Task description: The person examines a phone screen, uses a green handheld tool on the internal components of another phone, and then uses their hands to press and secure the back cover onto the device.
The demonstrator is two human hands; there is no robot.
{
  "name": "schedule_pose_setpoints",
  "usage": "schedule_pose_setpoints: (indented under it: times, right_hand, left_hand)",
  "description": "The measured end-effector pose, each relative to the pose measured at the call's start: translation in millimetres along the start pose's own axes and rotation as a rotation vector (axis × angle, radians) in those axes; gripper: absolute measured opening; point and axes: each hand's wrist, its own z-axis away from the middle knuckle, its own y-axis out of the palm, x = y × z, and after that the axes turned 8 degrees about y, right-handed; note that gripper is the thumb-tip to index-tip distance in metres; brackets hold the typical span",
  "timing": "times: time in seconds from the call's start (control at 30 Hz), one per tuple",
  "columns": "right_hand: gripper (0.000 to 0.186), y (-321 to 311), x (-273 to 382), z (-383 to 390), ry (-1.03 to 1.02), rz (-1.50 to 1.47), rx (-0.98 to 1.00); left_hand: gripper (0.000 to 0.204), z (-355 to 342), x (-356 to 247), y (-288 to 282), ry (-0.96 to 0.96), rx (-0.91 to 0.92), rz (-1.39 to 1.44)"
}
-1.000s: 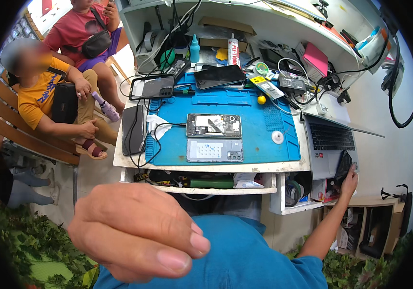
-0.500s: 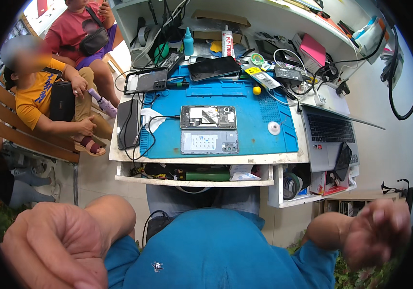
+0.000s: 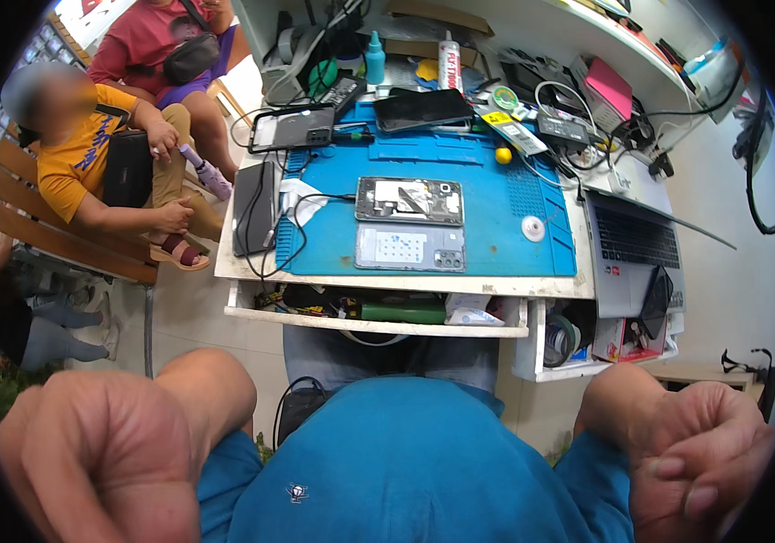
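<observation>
Both of my hands are raised close to the camera, away from the bench. My left hand [image 3: 89, 462] is at the lower left, its fingers curled and pressed together; the dark rim cuts off some fingertips, and no object shows in it. On the lower right, my right hand [image 3: 704, 462] has its fingers folded toward the palm, with nothing visible in them. On the blue work mat [image 3: 505, 253] lies an opened phone [image 3: 410, 200] with its inner parts bare and a black cable at its left end. Just below it rests a grey phone back cover [image 3: 408, 249].
Phones, a blue bottle [image 3: 375, 59], a white glue tube [image 3: 449, 63] and cables crowd the bench's back. An open laptop [image 3: 632, 231] stands right. A pulled-out drawer [image 3: 378, 326] juts toward me. Two people sit at the left, one in a yellow shirt [image 3: 75, 163].
My right hand has come lower, its fingers curling in further. My left hand has shifted slightly left. The view has tilted, so the bench appears a little higher and further right.
</observation>
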Motion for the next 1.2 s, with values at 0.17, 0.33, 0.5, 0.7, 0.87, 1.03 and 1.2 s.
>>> schedule_pose_setpoints:
  times: [0.17, 0.33, 0.5, 0.7, 0.87, 1.03, 1.2]
  right_hand:
    - [0.023, 22.8, -62.5, 14.5, 0.132, 0.520, -0.286]
    - [0.023, 28.5, -139.5, 55.0, 0.624, 0.597, 0.342]
    - [0.024, 52.9, -160.6, 124.1, 0.713, 0.670, 0.529]
    - [0.027, 84.2, -184.4, 168.3, 0.542, 0.778, 0.480]
    - [0.026, 86.1, -185.2, 164.7, 0.600, 0.737, 0.491]
    - [0.024, 83.6, -177.9, 168.4, 0.603, 0.660, 0.545]
    - [0.017, 76.6, -178.1, 159.4, 0.631, 0.609, 0.566]
  left_hand:
    - [0.021, 15.7, 74.7, -15.2, -0.202, 0.252, -0.446]
    - [0.023, 71.6, 106.8, -64.4, -0.787, 0.501, -0.836]
    - [0.021, 144.4, 98.9, -58.5, -0.995, 1.033, -0.751]
    - [0.033, 212.7, 112.3, -21.7, -0.936, 1.135, -0.717]
    - [0.044, 217.5, 127.1, -4.6, -1.048, 1.129, -0.712]
    - [0.052, 230.9, 137.5, 1.1, -1.119, 1.253, -0.693]
    - [0.060, 225.4, 150.0, 23.6, -1.231, 1.450, -0.755]
